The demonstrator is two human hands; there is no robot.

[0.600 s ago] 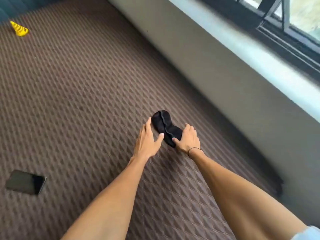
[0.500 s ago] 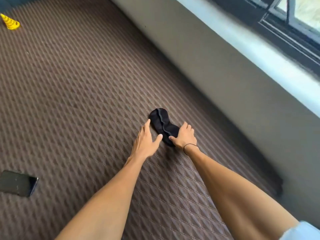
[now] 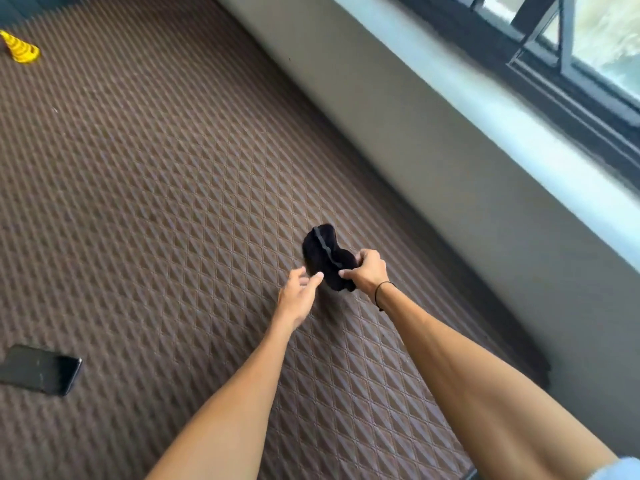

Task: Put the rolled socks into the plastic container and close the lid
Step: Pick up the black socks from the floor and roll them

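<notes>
A black sock (image 3: 323,252) with a grey seam line is lifted off the brown quilted mat (image 3: 156,202). My right hand (image 3: 367,271) is closed around its near end and holds it up. My left hand (image 3: 299,294) is just left of the sock, fingers apart, thumb tip close to the fabric. The sock is not rolled. No plastic container or lid is in view.
A dark phone (image 3: 41,368) lies on the mat at the left edge. A yellow striped cone (image 3: 20,50) stands far back left. A grey wall (image 3: 433,150) with a window ledge runs along the right side of the mat.
The sock lay flat on the mat under both hands. My right hand has now gripped its near end and raised it, and my left hand has come off it.
</notes>
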